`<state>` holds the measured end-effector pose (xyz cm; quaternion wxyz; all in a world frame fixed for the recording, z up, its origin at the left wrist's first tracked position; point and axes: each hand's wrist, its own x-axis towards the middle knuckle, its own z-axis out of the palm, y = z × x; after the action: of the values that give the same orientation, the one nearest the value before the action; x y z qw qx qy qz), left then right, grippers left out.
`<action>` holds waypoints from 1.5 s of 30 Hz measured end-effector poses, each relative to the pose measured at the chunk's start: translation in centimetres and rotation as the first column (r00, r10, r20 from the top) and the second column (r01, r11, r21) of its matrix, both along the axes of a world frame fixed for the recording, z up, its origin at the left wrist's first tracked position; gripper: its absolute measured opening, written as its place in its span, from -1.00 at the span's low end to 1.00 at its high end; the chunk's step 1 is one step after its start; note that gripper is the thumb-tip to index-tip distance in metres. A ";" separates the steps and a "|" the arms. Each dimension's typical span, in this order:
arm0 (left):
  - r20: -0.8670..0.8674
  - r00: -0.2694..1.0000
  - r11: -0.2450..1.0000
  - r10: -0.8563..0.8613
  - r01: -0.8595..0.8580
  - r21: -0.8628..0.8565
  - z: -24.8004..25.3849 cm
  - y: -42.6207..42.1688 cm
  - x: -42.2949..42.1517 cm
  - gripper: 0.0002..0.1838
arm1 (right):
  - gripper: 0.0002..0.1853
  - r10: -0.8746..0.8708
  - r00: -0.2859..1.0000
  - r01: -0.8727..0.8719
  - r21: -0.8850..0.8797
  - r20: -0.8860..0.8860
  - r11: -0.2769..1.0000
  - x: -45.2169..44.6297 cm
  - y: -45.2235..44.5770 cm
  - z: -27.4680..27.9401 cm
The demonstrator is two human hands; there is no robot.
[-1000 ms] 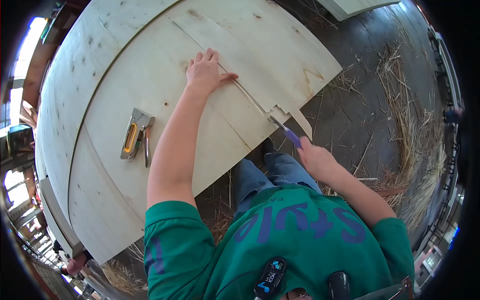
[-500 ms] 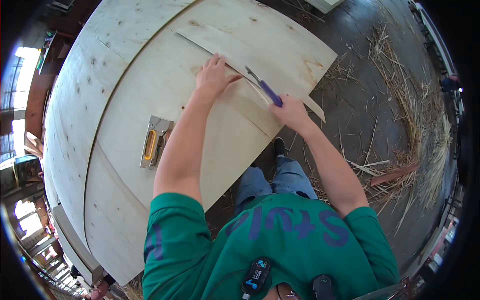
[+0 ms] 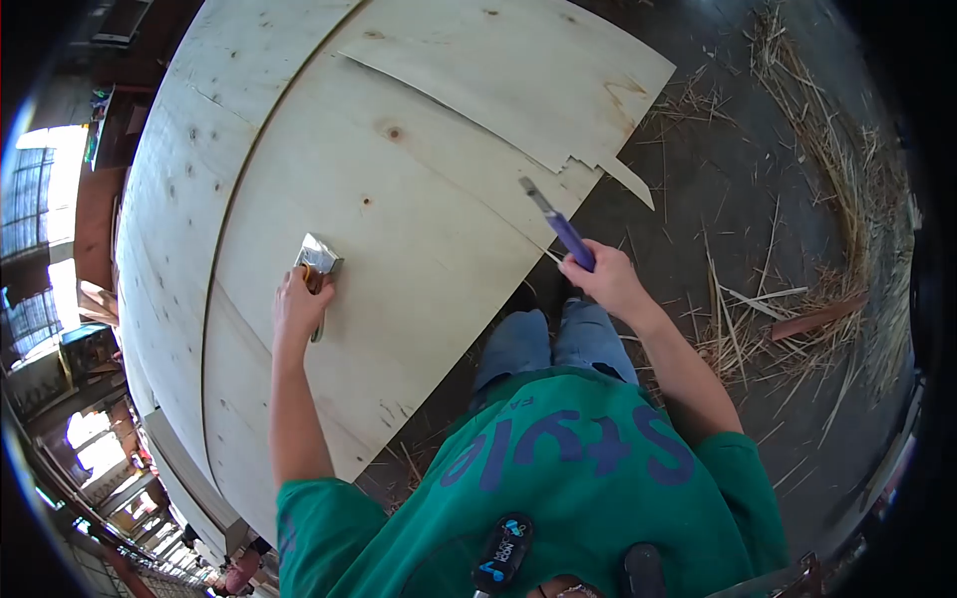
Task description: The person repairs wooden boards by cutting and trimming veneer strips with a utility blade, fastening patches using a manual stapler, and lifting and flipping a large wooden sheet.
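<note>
Nearest us, our right hand point(image 3: 610, 279) is closed around a purple-handled tool point(image 3: 571, 242), its metal end raised, apart from the veneer piece. Our left hand point(image 3: 297, 307), farther left, grips the staple gun point(image 3: 317, 259) over the broad wood sheet point(image 3: 429, 259). Beyond, the veneer piece point(image 3: 498, 85) lies on that sheet. State of work, as judged: the long edge looks separated, with a narrow dark gap along part of it; the near end is stepped and uneven, and a pointed sliver point(image 3: 630, 184) juts past the sheet. We cannot tell whether any staples are in. To the right, straw point(image 3: 837, 199) litters the floor point(image 3: 688, 219).
</note>
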<state>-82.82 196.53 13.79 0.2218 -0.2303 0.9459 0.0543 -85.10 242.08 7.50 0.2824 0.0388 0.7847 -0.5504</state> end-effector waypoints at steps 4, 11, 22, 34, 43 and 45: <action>-0.050 0.970 0.955 -0.240 0.245 0.167 2.3 3.5 -3.4 -0.63 | -0.78 -0.015 1.000 0.015 -0.009 0.022 1.000 -1.0 -1.0 0.0; 0.097 0.465 0.459 -0.880 0.782 0.422 2.9 19.4 -12.2 -0.80 | -0.80 -0.019 0.980 0.047 -0.136 0.198 0.990 -1.5 -0.6 -1.0; 0.080 0.254 0.266 -0.964 0.896 0.356 -0.8 20.6 -14.5 -0.71 | -0.82 -0.005 0.929 0.140 -0.339 0.370 0.930 -1.3 0.0 -3.2; -0.384 0.665 0.735 -0.640 0.676 -0.054 -3.0 12.8 -8.2 -0.81 | -0.55 -0.146 0.989 0.146 -0.439 0.035 0.886 -8.3 -1.1 1.2; 0.337 0.900 0.091 0.277 -0.373 0.923 -5.3 29.7 5.9 -0.51 | -0.33 -0.098 0.976 0.185 -0.500 0.197 0.846 -13.3 -10.6 -2.1; 0.416 0.762 -0.214 0.496 -0.357 0.909 -7.4 33.1 4.3 -0.52 | -0.35 -0.073 0.988 0.130 -0.475 0.136 0.870 -13.5 -10.7 -2.1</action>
<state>-78.49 229.60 6.43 0.2347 -0.3086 0.4855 0.7836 -98.61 231.37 5.45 0.2979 0.0396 0.6022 -0.7396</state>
